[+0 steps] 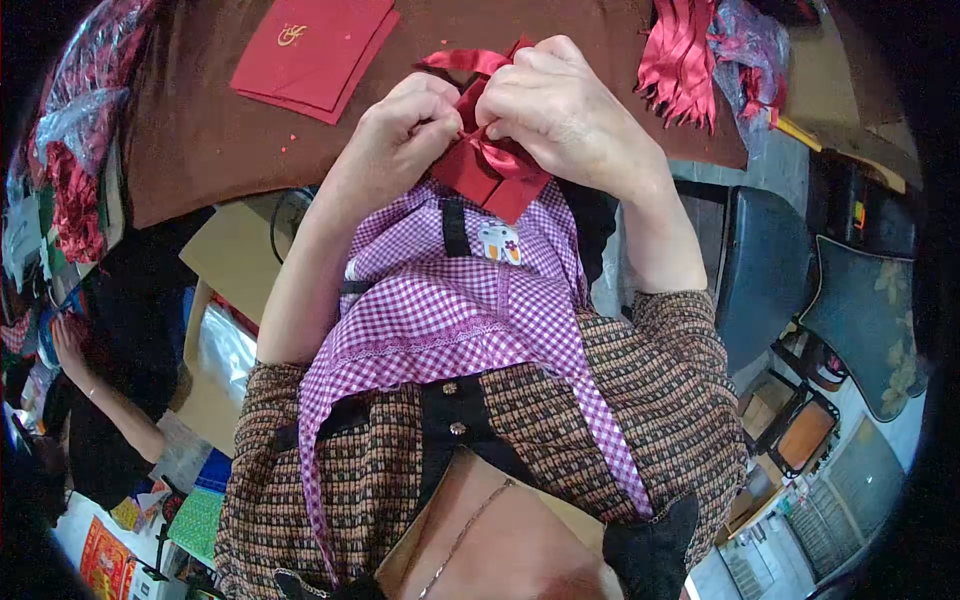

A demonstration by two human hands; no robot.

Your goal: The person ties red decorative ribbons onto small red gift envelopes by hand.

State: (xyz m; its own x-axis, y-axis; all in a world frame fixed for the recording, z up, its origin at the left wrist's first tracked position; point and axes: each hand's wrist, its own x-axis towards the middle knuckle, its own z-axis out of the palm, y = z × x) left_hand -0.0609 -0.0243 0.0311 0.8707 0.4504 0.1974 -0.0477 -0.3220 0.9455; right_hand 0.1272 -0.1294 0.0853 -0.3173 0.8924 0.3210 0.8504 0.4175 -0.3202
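Both my hands are close together at the edge of the brown-covered table. My left hand (410,130) pinches red ribbon at the left side of a small red card piece (475,178). On its right side, my right hand (540,105) has its fingers closed on the same shiny red ribbon (505,158). The ribbon lies across the card piece, and one end sticks out above my hands to the left. My fingers hide where the ribbon crosses. Flat on the table, up and to the left, are red cards (310,50) with a gold mark.
The brown cloth (200,130) covers the table. Red ribbon strips (682,60) hang at the right, beside plastic wrapping. More plastic-wrapped red bundles (75,180) are at the left. A cardboard box (205,400) stands below left, near another person's arm (115,405). A dark chair (765,270) is at the right.
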